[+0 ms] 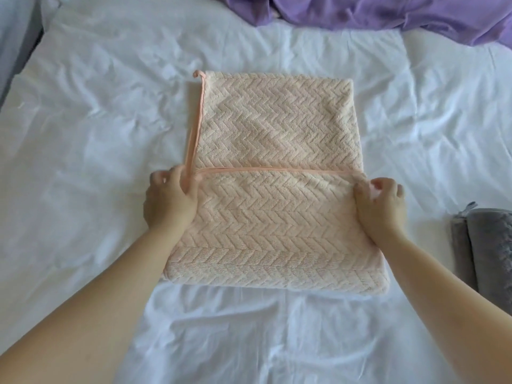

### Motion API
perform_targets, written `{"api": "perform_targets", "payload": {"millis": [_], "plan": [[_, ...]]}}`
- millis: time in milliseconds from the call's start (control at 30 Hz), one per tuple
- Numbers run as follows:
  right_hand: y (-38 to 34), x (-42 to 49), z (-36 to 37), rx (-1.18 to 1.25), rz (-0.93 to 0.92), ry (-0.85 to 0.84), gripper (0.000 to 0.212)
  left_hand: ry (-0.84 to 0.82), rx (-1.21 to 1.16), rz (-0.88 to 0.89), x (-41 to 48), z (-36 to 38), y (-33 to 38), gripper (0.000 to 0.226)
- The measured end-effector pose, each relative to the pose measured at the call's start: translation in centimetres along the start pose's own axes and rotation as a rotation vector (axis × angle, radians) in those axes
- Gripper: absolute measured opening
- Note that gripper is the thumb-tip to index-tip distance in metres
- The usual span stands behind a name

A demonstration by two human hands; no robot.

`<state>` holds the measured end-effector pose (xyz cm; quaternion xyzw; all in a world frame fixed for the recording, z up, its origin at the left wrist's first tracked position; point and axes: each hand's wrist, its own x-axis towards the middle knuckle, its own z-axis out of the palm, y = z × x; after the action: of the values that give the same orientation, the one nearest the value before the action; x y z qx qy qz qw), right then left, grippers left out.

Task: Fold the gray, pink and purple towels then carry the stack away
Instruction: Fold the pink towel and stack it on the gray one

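1. While my left hand (169, 200) pinches the left corner of the pink towel (271, 134)'s near flap, my right hand (379, 206) pinches its right corner.
2. That towel lies mid-frame on the white sheet (83, 106).
3. A folded gray towel (490, 245) sits at the right edge.
4. A crumpled purple towel (388, 15) lies upper right.

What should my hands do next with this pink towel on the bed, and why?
Probably carry the trimmed edge forward to the far side of the pink towel and lay it flat. The left hand and right hand each pinch one end of that edge, which sits only about midway across, leaving the far half uncovered.
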<state>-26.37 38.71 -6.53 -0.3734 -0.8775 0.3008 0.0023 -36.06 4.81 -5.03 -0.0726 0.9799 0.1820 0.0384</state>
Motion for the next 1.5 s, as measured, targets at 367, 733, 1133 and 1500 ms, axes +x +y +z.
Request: {"api": "perform_targets", "payload": {"millis": [367,733,1133,1500], "plan": [[-0.2,-5.3,3.2,-0.543,-0.520,-0.221,0.064,-0.269,0.442,0.571,-6.5,3.5,0.0,0.069],[8.0,-9.9,-3.2,-0.418,-0.645,-0.373,0.120,-0.222,0.349,0.868,-9.3,-0.7,-8.1,0.096],[6.8,-11.2,-4.1,-0.156,-0.626,-0.148,0.065,-0.151,-0.001,0.496,-9.5,-3.2,-6.1,0.070],[2.3,-13.7,-15.4,0.140,-0.280,-0.546,0.023,-0.448,-0.557,0.118,-10.2,-12.9,-3.7,0.061]]}}
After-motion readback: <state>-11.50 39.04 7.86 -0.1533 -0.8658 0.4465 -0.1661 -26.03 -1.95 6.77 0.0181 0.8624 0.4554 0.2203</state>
